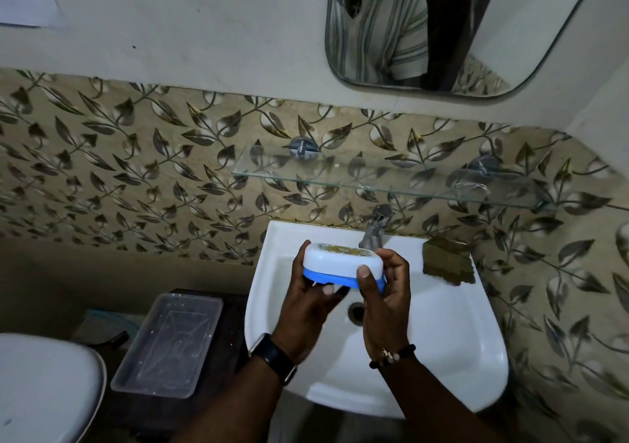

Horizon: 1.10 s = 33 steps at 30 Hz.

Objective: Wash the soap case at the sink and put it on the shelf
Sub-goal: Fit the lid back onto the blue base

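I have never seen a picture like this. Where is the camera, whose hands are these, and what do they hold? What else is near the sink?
There is no machine here: a person wears one camera on the head, so you look down at that person's own arms. The left hand, with a watch, and the right hand, with a bead bracelet, both grip a closed soap case, white lid on blue base, above the white sink, before the tap. No running water shows. A brown pad lies on the sink's right rim. A glass shelf hangs on the tiled wall above, under a mirror. A clear plastic box stands left of the sink.
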Motion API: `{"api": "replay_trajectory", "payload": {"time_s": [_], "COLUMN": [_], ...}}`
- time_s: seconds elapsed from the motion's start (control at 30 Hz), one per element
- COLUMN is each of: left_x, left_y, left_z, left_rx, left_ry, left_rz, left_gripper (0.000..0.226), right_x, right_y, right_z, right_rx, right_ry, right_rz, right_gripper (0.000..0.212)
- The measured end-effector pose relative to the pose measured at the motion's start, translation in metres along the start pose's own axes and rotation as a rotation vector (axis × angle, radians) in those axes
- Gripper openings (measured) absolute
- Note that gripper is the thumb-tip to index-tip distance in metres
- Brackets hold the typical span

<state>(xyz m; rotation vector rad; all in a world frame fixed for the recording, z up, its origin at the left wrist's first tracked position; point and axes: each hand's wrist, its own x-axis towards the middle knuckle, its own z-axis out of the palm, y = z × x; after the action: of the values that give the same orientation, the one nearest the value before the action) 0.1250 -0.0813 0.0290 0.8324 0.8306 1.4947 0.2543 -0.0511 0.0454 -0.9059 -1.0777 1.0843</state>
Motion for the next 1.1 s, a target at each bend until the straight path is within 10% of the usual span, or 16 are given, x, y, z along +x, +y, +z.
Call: {"api": "replay_trajectory", "payload": {"time_s": [0.63, 1.1], "left_x": [0.018, 0.024], "left_y": [0.018, 0.017], "left_z": [0.006, 0.01], "left_rx": [-0.171, -0.283], "left_ry": [0.011, 0.061], "left_rz": [0.052, 0.04], "left_gripper": [0.083, 0.094], "right_x": [0.029, 0.044], "right_y": [-0.02, -0.024], "right_z": [-0.013, -0.029], "right_rx": [-0.101, -0.601], "right_ry": [-0.272, -0.479], "right_rz": [-0.064, -0.369], "right_gripper": [0.042, 0.063]}}
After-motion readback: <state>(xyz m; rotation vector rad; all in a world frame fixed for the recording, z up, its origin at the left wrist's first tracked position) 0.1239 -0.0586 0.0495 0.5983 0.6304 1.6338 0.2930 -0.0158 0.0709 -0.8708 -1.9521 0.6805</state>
